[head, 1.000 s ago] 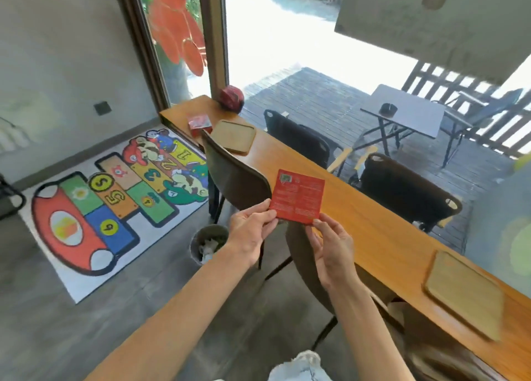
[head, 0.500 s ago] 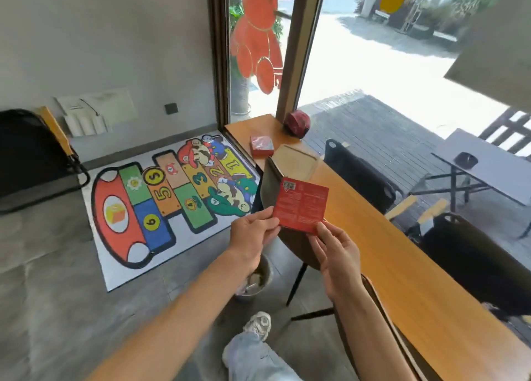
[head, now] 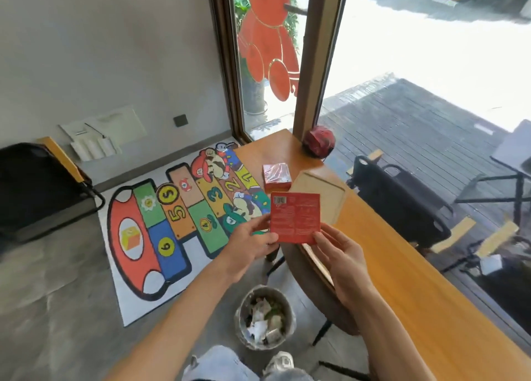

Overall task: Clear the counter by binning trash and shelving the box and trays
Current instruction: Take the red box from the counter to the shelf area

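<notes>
Fingers [head: 265, 222] of the left hand [head: 250, 244] pinch the red card's [head: 295, 217] left edge; the right hand [head: 340, 254] pinches its lower right corner. At 12 o'clock lie a wooden tray [head: 324, 192] and red box [head: 276, 173] on the worktop [head: 402, 271]; the bin [head: 264, 317] sits at 6 o'clock.

My arms are bare to the near edge of the view, with no sleeves, watch or rings on my left hand [head: 253, 244] or right hand [head: 342, 254]. I wear light blue faded jeans [head: 221, 363] and a pale sneaker [head: 280, 362] with chunky laces, down near the floor.
</notes>
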